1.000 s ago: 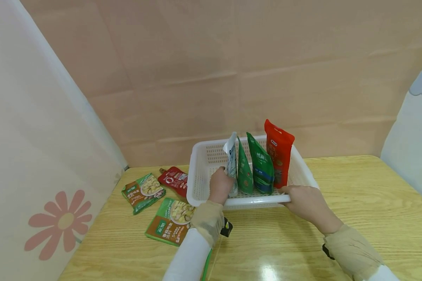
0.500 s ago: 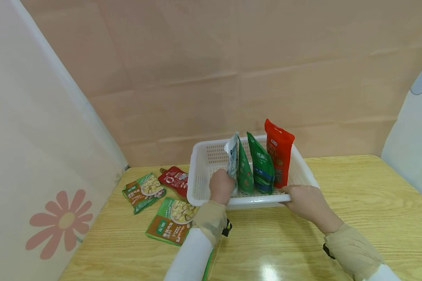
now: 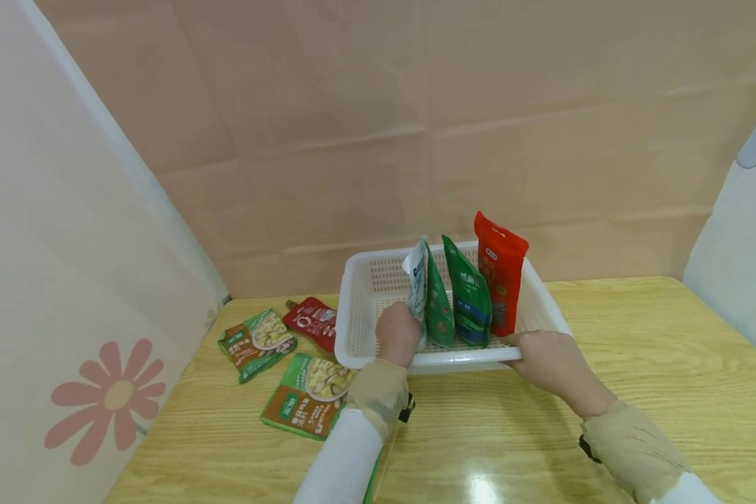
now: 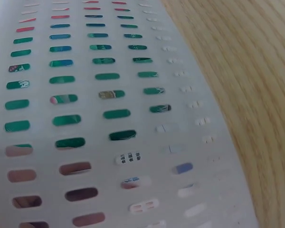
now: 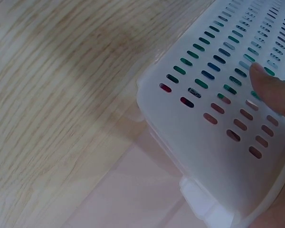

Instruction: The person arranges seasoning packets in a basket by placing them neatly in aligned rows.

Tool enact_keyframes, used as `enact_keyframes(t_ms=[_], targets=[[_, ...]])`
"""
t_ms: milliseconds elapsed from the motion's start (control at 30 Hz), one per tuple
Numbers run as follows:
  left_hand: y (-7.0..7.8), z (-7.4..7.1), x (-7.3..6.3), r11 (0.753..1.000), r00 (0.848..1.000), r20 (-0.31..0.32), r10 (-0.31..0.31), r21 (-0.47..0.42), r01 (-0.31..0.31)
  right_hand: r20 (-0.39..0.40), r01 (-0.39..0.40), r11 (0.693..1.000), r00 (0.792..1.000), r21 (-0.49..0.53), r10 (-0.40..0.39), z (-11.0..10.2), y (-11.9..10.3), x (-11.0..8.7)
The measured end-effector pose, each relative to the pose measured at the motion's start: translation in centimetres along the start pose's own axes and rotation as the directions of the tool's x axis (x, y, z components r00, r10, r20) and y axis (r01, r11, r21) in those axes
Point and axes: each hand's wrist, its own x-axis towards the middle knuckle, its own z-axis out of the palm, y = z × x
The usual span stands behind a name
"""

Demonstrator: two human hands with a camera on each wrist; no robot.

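A white perforated plastic basket point(image 3: 463, 360) stands on the wooden table. Inside, a white packet point(image 3: 418, 280), two green packets, the left one point(image 3: 439, 311) and the right one point(image 3: 470, 301), and a red packet point(image 3: 504, 280) stand upright in a row. My left hand point(image 3: 395, 332) reaches over the front rim and holds the white packet low on its left side; its fingertips are hidden. At the front right corner my right hand point(image 3: 551, 360) grips the basket rim, its thumb point(image 5: 270, 88) on the outer wall and its fingers inside.
Left of the basket lie a small green-brown soup packet point(image 3: 258, 344), a red spouted pouch point(image 3: 315, 322) and a larger green-brown packet point(image 3: 309, 395). Another green edge shows under my left forearm. A paper-covered wall point(image 3: 353, 140) rises behind the table.
The white packet's top has shifted slightly right, towards the green packets, along with my left hand. My right hand and the basket stay put.
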Motion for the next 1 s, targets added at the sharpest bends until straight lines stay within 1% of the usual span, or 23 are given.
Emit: enact_keyframes(t_ms=[200, 333, 433, 667, 900, 1000], targets=[[-0.02, 0.0, -0.11, 1.0, 1.0, 0.003, 0.027, 0.006, -0.027, -0.014, 0.01, 1.0, 1.0, -0.01, -0.01, 0.0, 0.03, -0.11], [-0.05, 0.03, -0.37, 0.998, 0.998, -0.024, 0.059, 0.022, -0.058, 0.001, -0.001, 1.0, 1.0, 0.0, 0.001, -0.01, 0.04, -0.1], [-0.03, -0.03, -0.54, 0.997, 0.997, -0.037, 0.071, 0.024, -0.07, 0.005, -0.006, 1.0, 1.0, -0.003, 0.006, 0.0, 0.04, -0.08], [0.03, -0.25, -0.62, 0.997, 0.997, -0.03, 0.078, 0.019, -0.077, 0.015, -0.005, 1.0, 1.0, -0.006, 0.005, 0.02, 0.02, 0.03], [-0.08, -0.23, -0.41, 0.997, 0.997, -0.013, 0.073, 0.014, -0.072, -0.024, 0.013, 1.0, 1.0, -0.017, -0.013, 0.0, 0.08, -0.04], [-0.22, -0.14, -0.31, 0.998, 0.998, -0.002, 0.068, 0.011, -0.068, -0.008, 0.002, 1.0, 1.0, -0.014, -0.002, 0.04, 0.05, -0.03]])
